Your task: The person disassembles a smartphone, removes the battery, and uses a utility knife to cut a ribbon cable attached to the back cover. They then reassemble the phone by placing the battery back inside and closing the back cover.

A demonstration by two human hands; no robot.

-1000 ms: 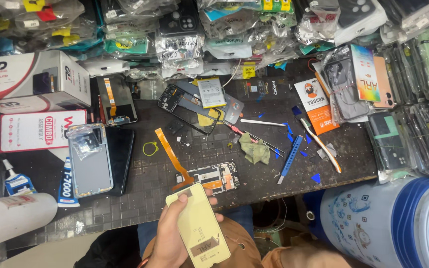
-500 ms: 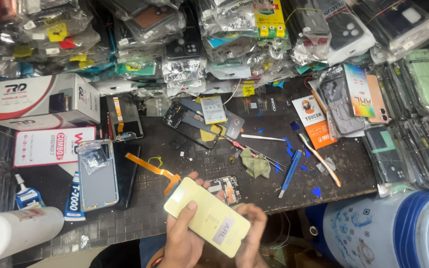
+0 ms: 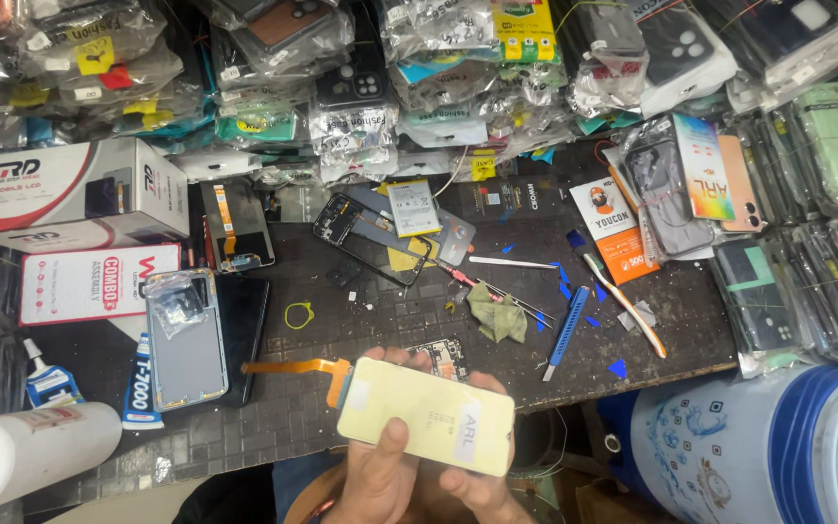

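Cluttered with phone parts, the dark tabletop (image 3: 390, 320) runs across the middle of the view, and behind it rise heaps of clear plastic bags (image 3: 341, 87) holding phone covers and spare pieces. At the near edge both hands grasp a pale yellow phone screen panel (image 3: 426, 415), which lies slightly tilted with a white sticker on its right half. The left hand (image 3: 372, 480) grips it from below, thumb pressed on the face. The right hand (image 3: 482, 485) supports the lower right corner, with fingertips curling over the far edge. An orange ribbon cable (image 3: 293, 369) sticks out from the panel's left end and stretches over the tabletop. Just behind the panel, partly hidden by it, lies a small circuit board (image 3: 443, 354).

Farther back sit an open phone frame (image 3: 370, 238) and a flat battery (image 3: 412, 207) touching it. To the right lie a crumpled green cloth (image 3: 497, 315), a blue plastic pry tool (image 3: 566, 330) and a toothbrush (image 3: 623, 303), near one another. On the left rest a grey phone back cover (image 3: 186, 340), a glue tube (image 3: 140, 383), a white cylinder (image 3: 31, 456) and stacked white boxes (image 3: 75, 194). A blue and white barrel (image 3: 758, 446) stands at the lower right, beside the tabletop.
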